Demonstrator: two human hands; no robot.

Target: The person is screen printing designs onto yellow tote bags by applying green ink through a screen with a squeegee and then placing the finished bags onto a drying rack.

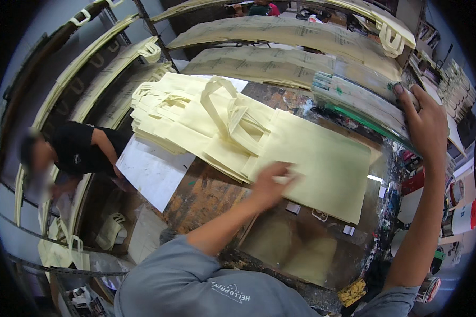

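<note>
A cream fabric tote bag [322, 164] lies flat on the work table, its handles at the left end beside a stack of similar bags [180, 119]. Just over its near edge is my left hand [274, 185], slightly blurred, with fingers apart and nothing seen in them. My right hand [427, 119] grips the right end of a raised, paint-stained screen-printing frame [362, 98] at the far side of the table. A green strip runs along the frame's lower edge. The frame hides part of the table behind it.
White sheets [156, 169] lie under the stack. Racks hold rows of printed bags [285, 34] behind and at left. Another person [84, 150] bends at the left rack. Paint tubs [463, 217] stand at right, and a yellow sponge [353, 292] near the table's front.
</note>
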